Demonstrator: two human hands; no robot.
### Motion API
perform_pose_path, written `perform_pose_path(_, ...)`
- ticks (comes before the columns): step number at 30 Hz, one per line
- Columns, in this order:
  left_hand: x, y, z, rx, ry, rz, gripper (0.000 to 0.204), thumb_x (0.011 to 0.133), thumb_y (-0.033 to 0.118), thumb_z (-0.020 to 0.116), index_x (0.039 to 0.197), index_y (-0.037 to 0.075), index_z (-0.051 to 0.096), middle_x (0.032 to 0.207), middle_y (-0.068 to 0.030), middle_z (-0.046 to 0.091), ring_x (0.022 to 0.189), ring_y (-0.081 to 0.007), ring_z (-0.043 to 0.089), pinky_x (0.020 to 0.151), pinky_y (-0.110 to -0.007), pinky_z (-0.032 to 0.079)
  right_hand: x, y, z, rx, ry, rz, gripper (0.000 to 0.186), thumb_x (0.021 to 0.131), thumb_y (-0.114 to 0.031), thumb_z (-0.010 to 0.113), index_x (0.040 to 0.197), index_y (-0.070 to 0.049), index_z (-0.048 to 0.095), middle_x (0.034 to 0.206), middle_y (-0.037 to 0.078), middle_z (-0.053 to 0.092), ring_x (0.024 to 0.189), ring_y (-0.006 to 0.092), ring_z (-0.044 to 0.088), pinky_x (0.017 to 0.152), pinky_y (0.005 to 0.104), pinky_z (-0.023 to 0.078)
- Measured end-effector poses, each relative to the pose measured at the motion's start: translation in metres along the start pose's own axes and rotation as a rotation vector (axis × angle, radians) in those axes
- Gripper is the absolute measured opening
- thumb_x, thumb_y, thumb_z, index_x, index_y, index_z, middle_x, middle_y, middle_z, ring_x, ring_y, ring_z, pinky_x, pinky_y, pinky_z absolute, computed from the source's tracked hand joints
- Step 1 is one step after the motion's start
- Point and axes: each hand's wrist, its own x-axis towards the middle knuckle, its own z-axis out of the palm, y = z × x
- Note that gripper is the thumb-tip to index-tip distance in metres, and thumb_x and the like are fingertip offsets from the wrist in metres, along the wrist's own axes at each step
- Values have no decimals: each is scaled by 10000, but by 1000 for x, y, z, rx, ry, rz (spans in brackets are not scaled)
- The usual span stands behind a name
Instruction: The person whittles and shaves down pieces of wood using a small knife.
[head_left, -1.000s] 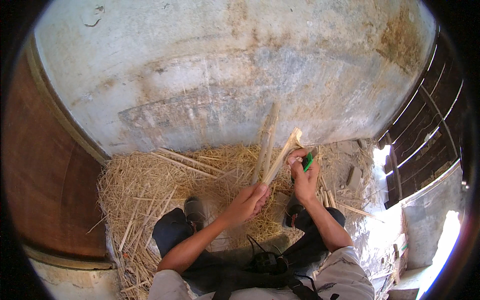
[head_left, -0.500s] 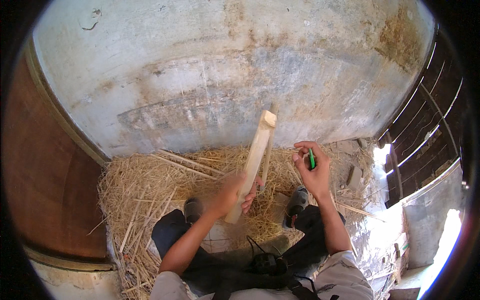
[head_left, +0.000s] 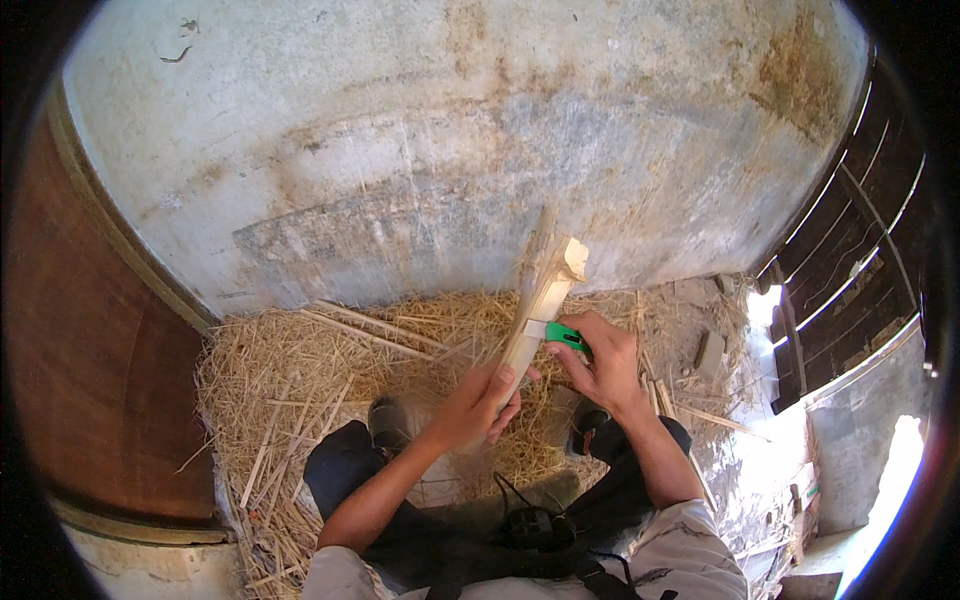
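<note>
While my left hand (head_left: 478, 400) grips the wooden stick (head_left: 540, 300) upright, my right hand (head_left: 603, 362), fingers closed on the green knife (head_left: 562, 335), is mid-shaving and needs a steady downward stroke.

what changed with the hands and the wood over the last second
The right hand brought its green-handled blade back against the pale split wooden stick, after drawing apart from it half a second ago. The left hand kept gripping the stick's lower part. The straw pile stayed put.
</note>
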Motion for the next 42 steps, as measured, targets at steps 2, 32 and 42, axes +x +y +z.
perform_pose_path(2,1,1,1,41,10,21,542,1178,480,362,1315,10,594,665,14,507,480,-70,474,463,-265,435,0,2,1,-32,18,-31,275,909,-190,847,1113,-43,735,910,130,737,723,316,738,627,385,577)
perform_pose_path(32,5,-21,15,318,136,51,411,1180,355,406,1157,-3,607,627,-16,535,509,-130,521,538,-333,456,6,14,-3,-108,189,194,228,953,-204,809,1060,-8,763,865,164,755,754,315,746,705,400,580)
perform_pose_path(42,1,-2,10,-26,7,-124,433,1179,407,409,1239,12,579,672,-8,510,517,-112,504,521,-304,451,-7,22,3,604,188,442,386,1104,-425,590,1059,-43,624,733,6,535,639,114,492,576,299,378)
